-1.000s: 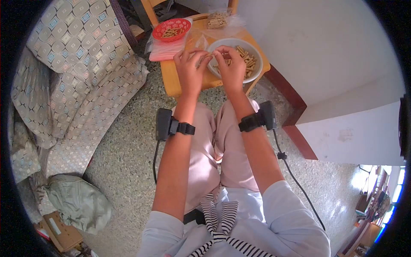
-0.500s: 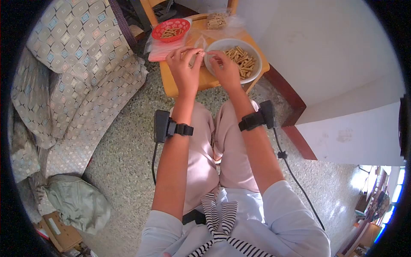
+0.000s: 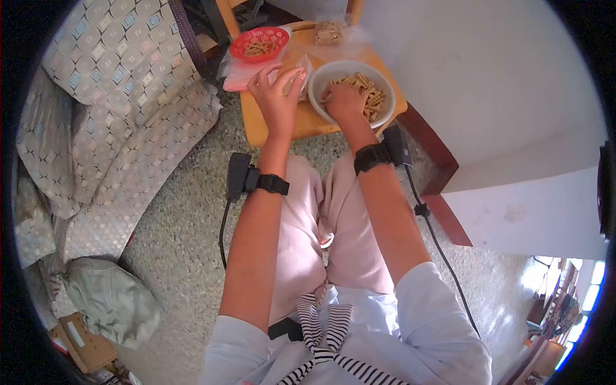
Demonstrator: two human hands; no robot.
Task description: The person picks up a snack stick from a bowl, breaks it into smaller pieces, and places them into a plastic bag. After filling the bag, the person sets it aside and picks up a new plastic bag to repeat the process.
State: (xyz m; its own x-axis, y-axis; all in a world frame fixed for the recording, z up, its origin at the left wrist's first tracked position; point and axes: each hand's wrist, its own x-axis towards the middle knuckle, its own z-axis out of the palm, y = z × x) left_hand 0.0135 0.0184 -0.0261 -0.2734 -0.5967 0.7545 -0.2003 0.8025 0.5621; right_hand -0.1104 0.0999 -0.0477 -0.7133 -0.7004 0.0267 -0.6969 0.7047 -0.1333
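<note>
Raised over the front left of the chair seat, my left hand (image 3: 276, 99) pinches the top of a small clear plastic bag (image 3: 305, 82) between thumb and fingers. Most of what the bag contains is hard to make out. My right hand (image 3: 346, 102) reaches down into a white bowl (image 3: 392, 96), its fingertips hidden among short tan stick-shaped pieces (image 3: 377, 97). Whether those fingers are closed on any piece cannot be seen.
On the wooden chair (image 3: 260, 128) stand a red basket (image 3: 235, 49) with similar pieces, a stack of red-edged plastic bags (image 3: 239, 78) and a filled clear bag (image 3: 329, 32). Patterned covering (image 3: 128, 128) hangs at left; a white wall (image 3: 475, 70) rises at right.
My right hand has moved from beside the left hand down and right into the bowl. My left hand stays in nearly the same place with the bag.
</note>
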